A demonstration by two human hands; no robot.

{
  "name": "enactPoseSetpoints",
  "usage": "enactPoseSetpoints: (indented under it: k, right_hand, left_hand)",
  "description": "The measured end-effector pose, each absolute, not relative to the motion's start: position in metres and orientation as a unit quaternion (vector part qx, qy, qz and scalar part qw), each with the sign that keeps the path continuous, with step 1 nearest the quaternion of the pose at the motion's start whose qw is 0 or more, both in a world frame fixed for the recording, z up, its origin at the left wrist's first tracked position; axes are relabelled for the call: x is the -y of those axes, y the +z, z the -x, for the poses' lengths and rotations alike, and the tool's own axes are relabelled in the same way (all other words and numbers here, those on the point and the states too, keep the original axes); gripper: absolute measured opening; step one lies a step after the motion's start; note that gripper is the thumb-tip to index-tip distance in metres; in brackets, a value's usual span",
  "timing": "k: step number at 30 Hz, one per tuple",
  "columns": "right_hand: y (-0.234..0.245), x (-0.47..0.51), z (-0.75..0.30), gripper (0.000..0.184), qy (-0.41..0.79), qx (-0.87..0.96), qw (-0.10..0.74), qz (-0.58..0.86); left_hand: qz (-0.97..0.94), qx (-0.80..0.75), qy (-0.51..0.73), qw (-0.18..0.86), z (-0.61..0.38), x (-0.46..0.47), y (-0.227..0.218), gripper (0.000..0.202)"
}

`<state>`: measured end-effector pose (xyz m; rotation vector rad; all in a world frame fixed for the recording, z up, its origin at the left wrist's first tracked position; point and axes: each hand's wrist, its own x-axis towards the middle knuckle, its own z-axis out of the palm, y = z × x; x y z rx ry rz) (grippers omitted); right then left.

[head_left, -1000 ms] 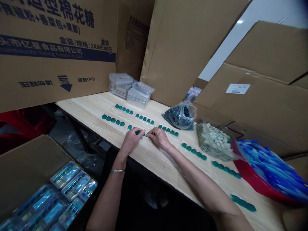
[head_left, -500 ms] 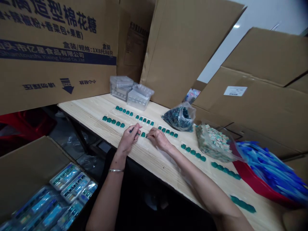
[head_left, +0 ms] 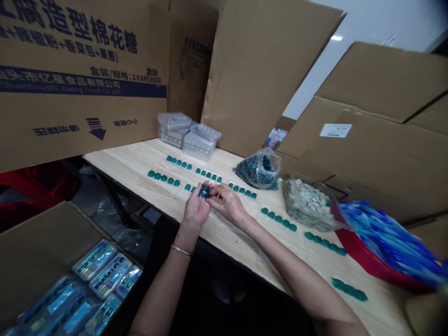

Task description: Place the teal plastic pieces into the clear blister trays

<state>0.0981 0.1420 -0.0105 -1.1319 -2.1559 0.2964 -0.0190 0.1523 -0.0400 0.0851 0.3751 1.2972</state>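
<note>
Most green rows [head_left: 278, 218] look complete, one part-hidden. By the table's [head_left: 119, 158] near edge, the left hand [head_left: 198, 208] cups loose pieces [head_left: 205, 191]; the right hand's [head_left: 230, 204] grip is unclear.

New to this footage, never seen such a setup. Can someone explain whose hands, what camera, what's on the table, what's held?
No machine here: these are a person's bare hands, filmed by a head-worn camera looking forward and down. The left hand cups dark pieces; the right hand has its fingertips at them, though whether it grips one is unclear. On the wooden table are rows of green pieces, clear plastic boxes, a clear bag of dark pieces and a clear container of pale pieces. A red basin holds blue items.
</note>
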Motion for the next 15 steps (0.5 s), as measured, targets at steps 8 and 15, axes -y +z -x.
enactPoseSetpoints:
  k: [8,15]
  right_hand:
    - [-0.009,-0.129,-0.123,0.024,0.434,0.621,0.459,0.464]
    - [0.001,-0.115,-0.161,0.027,0.437,0.544,0.532,0.480]
  left_hand:
    - [-0.066,-0.177,0.596,0.780,0.004,-0.145,-0.036,0.011]
    - [-0.370,-0.257,0.593,0.667,-0.020,-0.127,-0.036,0.026]
